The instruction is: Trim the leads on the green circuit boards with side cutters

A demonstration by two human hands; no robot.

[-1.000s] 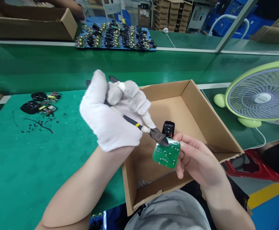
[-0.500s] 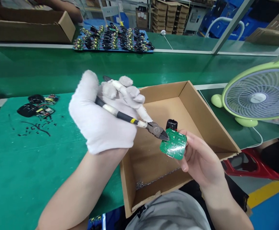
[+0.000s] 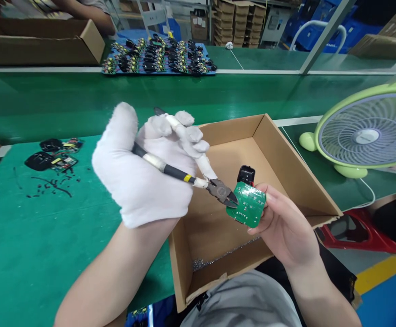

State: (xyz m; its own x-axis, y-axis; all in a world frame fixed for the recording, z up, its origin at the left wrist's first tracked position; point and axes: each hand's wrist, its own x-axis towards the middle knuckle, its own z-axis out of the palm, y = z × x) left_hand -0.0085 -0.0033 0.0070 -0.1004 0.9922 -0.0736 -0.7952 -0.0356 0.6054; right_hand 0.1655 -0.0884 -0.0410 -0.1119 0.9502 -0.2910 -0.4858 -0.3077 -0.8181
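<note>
My left hand, in a white glove, is closed around wire cutters with black and white taped handles. Their jaws touch or overlap the left side of a green circuit board. The bare fingers of my right hand pinch the board by its right edge. A black plastic part sits at the board's top edge, with a bit of red beside it. Both hands are above an open cardboard box, where small metallic clippings lie along the near side.
Two black parts with boards and dark scraps lie on the green mat at left. Beyond stand a blue tray of assemblies and a cardboard box, near a person's arm. A green fan is at right.
The cutters' jaws have shifted slightly down and left against the board. The board has tilted a little, and my right fingers beneath it have moved slightly.
</note>
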